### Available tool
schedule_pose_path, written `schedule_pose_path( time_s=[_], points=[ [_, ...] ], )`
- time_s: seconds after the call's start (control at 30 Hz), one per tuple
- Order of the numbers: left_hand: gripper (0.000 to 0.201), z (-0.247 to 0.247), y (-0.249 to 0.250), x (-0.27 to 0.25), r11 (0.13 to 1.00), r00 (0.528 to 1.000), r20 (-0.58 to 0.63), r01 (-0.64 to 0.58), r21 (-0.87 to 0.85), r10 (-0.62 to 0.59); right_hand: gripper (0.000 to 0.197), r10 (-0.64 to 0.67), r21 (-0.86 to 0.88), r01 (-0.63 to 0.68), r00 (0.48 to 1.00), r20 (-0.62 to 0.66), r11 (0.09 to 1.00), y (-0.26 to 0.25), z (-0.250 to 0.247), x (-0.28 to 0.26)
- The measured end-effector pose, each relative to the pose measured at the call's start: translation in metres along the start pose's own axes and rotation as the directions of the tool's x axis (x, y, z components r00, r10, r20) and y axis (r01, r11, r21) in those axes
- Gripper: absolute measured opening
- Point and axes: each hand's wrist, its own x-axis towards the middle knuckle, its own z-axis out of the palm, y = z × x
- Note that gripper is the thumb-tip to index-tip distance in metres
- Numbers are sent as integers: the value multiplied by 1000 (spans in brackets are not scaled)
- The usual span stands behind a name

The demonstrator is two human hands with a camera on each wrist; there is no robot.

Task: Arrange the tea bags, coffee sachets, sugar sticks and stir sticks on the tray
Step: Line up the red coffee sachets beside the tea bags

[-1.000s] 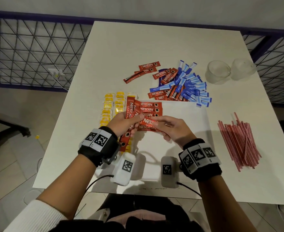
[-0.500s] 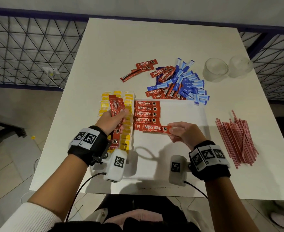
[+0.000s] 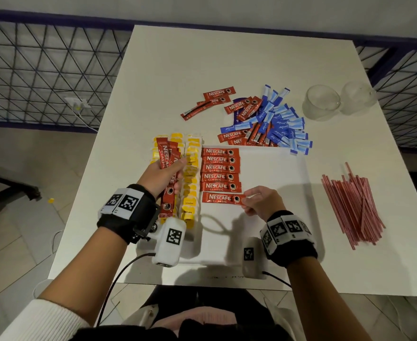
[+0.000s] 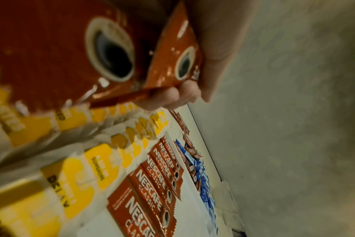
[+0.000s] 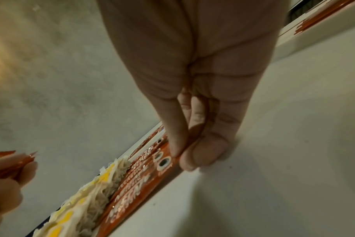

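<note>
On the white tray [image 3: 274, 168] several red coffee sachets [image 3: 220, 168] lie in a neat column beside rows of yellow tea bags [image 3: 191, 183]. My right hand [image 3: 259, 201] pinches the right end of the nearest coffee sachet [image 3: 221, 198] [image 5: 152, 170], which lies flat at the bottom of that column. My left hand [image 3: 164, 172] grips a bunch of coffee sachets [image 3: 167, 178] [image 4: 75, 52] upright over the tea bags. A mixed pile of blue sugar sticks [image 3: 283, 124] and loose coffee sachets [image 3: 242, 108] lies beyond the tray. Red stir sticks [image 3: 352, 205] lie heaped at the right.
Two clear glass cups [image 3: 322, 102] stand at the table's back right. The white table's [image 3: 202, 57] near edge runs just below my wrists. A wire fence [image 3: 42, 77] and tiled floor lie to the left.
My right hand has carried one sachet from the left hand's bunch down to the bottom of the column. The left hand has drawn its bunch away to the left, over the tea bags.
</note>
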Motion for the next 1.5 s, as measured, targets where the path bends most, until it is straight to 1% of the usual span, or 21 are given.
schedule_pose_path(
  time_s=[0.17, 0.37, 0.53, 0.73, 0.9, 0.97, 1.1, 1.23, 1.37, 1.43, 1.5],
  points=[
    [17, -1, 1, 0, 999, 1000, -6, 13, -34, -14, 4, -31, -80, 29, 999, -19, 996, -3, 2, 1],
    [20, -2, 0, 1, 998, 999, -21, 30, -58, -31, 11, -53, -130, 49, 998, -28, 990, -3, 5, 3],
    [20, -2, -1, 2, 997, 999, -23, 45, -60, -46, 21, -71, -162, 66, 997, -27, 985, -3, 5, 5],
    [20, -2, -1, 1, 997, 999, -20, 50, -60, -51, 21, -92, -263, 86, 996, -12, 961, -1, 7, 9],
    [19, 0, 0, -2, 995, 998, -18, 54, -81, -56, 28, -73, -301, 63, 997, -21, 952, 0, 11, 10],
    [19, -1, 0, -3, 994, 998, -15, 54, -90, -56, 29, -72, -299, 63, 997, -21, 952, 0, 11, 9],
    [19, -1, 1, -5, 994, 998, -12, 56, -99, -57, 32, -110, -313, 96, 993, -29, 945, -1, 12, 5],
    [21, -1, 1, -6, 996, 998, -12, 54, -76, -55, 33, -121, -264, 105, 992, -47, 959, -1, 14, 3],
    [18, -1, 1, -9, 996, 998, -15, 60, -69, -61, 34, -129, -229, 113, 990, -54, 967, 0, 16, 1],
    [17, 1, 2, -10, 997, 998, -11, 62, -56, -62, 34, -143, -241, 128, 989, -48, 962, -1, 14, 0],
    [15, 3, 5, -11, 996, 998, 12, 67, -65, -66, 34, -186, -235, 166, 981, -63, 958, -3, 11, -3]
  ],
)
